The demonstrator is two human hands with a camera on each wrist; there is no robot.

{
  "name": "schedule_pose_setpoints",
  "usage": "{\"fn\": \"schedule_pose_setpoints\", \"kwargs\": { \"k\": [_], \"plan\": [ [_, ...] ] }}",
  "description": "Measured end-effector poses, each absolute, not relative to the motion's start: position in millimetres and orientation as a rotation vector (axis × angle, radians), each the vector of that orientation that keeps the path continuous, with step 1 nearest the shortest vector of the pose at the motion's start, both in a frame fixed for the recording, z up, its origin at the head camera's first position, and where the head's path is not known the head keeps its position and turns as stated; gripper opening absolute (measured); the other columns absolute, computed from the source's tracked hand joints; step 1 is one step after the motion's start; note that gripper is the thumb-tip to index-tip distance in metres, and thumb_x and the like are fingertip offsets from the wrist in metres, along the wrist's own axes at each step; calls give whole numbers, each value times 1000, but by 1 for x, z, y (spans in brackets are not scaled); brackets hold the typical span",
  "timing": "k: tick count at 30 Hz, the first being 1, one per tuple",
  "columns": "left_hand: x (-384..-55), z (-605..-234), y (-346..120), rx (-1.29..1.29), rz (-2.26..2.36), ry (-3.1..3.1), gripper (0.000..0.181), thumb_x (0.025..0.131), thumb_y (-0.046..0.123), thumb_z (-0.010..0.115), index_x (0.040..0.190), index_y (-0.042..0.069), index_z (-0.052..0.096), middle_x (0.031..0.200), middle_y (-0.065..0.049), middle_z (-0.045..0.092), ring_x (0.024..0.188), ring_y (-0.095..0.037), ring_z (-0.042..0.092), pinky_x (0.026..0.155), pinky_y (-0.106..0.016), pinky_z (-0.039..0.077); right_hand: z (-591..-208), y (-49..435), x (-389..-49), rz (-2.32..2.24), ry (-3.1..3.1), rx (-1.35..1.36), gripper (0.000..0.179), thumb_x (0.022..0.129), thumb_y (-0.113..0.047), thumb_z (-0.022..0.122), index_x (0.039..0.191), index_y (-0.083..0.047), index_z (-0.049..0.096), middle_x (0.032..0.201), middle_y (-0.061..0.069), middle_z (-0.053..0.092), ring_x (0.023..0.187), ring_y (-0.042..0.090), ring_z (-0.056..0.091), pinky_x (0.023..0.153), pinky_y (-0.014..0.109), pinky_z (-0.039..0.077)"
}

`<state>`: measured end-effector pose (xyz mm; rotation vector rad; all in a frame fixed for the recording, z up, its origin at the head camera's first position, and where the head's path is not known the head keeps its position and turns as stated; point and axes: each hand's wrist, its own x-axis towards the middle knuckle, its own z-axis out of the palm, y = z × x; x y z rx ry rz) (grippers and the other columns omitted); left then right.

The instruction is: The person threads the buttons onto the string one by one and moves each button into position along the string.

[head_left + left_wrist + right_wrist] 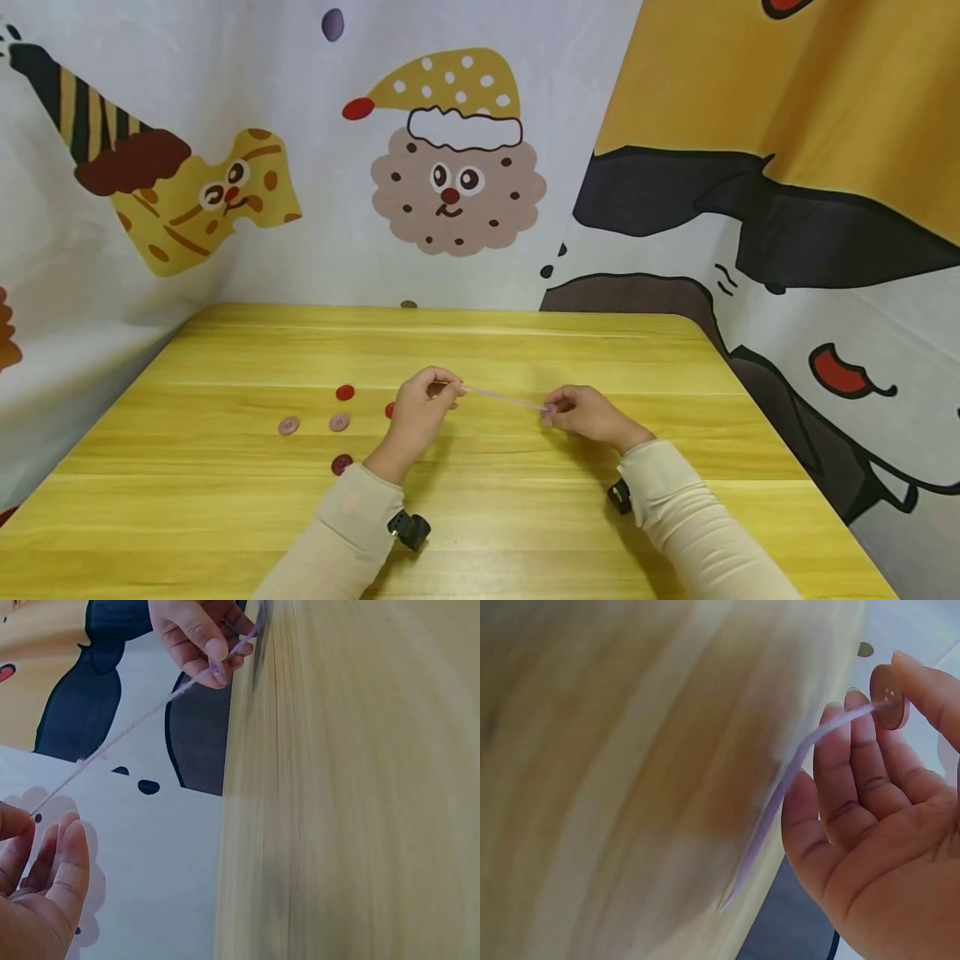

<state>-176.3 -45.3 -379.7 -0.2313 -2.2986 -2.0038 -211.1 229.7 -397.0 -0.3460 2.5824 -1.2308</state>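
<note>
A thin pale-lilac cord [506, 397] stretches nearly straight between the two hands above the table. My left hand [426, 404] pinches one end between thumb and forefinger, as the left wrist view also shows. My right hand [591, 413] pinches a round pinkish button [889, 701] by its edge, the thumb against one face. The cord passes through a hole of this button, and its loose tail [769, 806] droops below the right fingers in the right wrist view. The other right fingers are gently bent and spread apart.
On the wooden table [510, 517], left of the left hand, lie two pink buttons [339, 422], a bright red button [345, 392] and a dark red button [342, 464]. Another red button [390, 409] is partly hidden by the left hand. A printed curtain [300, 75] hangs behind.
</note>
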Motion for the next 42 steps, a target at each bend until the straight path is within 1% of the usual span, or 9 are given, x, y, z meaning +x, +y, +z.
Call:
{"fn": "schedule_pose_setpoints", "kwargs": {
  "k": [6, 11, 16, 23, 27, 33, 35, 40, 42],
  "plan": [
    [-176, -380, -46, -249, -2000, -2292, 9, 96, 7, 58, 98, 1, 64, 93, -14, 67, 91, -40, 62, 83, -52, 52, -398, 240, -213, -1264, 2523, -331, 34, 89, -9, 68, 116, 10, 58, 94, 12, 65, 65, 13, 49, 54, 23, 43],
    [-176, -381, -47, -249, -1999, -2294, 9, 96, 7, 57, 98, 2, 64, 93, -14, 67, 91, -41, 62, 82, -52, 52, -397, 246, -214, -1234, 2515, -309, 34, 90, -9, 68, 115, 11, 58, 91, 10, 65, 60, 12, 47, 52, 23, 41],
    [-176, -381, -47, -249, -2003, -2287, 9, 96, 6, 57, 98, 1, 64, 95, -18, 67, 92, -40, 62, 83, -51, 53, -396, 251, -214, -1175, 2535, -299, 32, 89, -9, 69, 113, 10, 59, 90, 10, 65, 65, 13, 51, 55, 24, 44],
    [-176, -381, -48, -233, -1985, -2285, 8, 96, 6, 58, 97, 1, 65, 90, -11, 67, 90, -36, 63, 83, -50, 53, -397, 258, -214, -1136, 2553, -327, 28, 88, -3, 68, 111, 11, 60, 92, 11, 65, 78, 16, 57, 66, 28, 49],
    [-176, -381, -49, -240, -1984, -2279, 8, 96, 6, 58, 97, 1, 64, 91, -13, 67, 90, -37, 62, 83, -50, 53, -397, 261, -214, -1153, 2538, -318, 26, 88, 2, 66, 111, 12, 59, 93, 11, 65, 80, 16, 59, 70, 29, 51],
    [-176, -382, -49, -229, -1986, -2297, 9, 96, 8, 58, 98, 2, 64, 96, -20, 66, 89, -37, 62, 83, -50, 53, -397, 265, -212, -1125, 2558, -303, 28, 87, 3, 67, 111, 13, 59, 94, 12, 65, 83, 16, 59, 71, 28, 52],
    [-176, -382, -50, -222, -1990, -2296, 10, 96, 8, 58, 98, 2, 65, 96, -19, 67, 90, -37, 63, 84, -50, 53, -397, 266, -212, -1121, 2564, -289, 28, 86, 3, 67, 111, 13, 59, 94, 12, 65, 82, 16, 59, 71, 28, 52],
    [-176, -382, -52, -191, -1994, -2291, 10, 96, 9, 58, 98, 2, 65, 92, -12, 68, 92, -39, 62, 84, -51, 52, -396, 267, -211, -1109, 2566, -306, 26, 87, 3, 67, 109, 13, 59, 94, 13, 65, 80, 16, 57, 69, 30, 51],
    [-176, -382, -53, -183, -1989, -2295, 11, 96, 10, 58, 99, 2, 65, 92, -12, 68, 92, -39, 63, 84, -51, 52, -395, 268, -211, -1096, 2572, -311, 25, 87, 3, 67, 108, 13, 59, 94, 14, 65, 80, 16, 57, 69, 30, 51]
  ]
}}
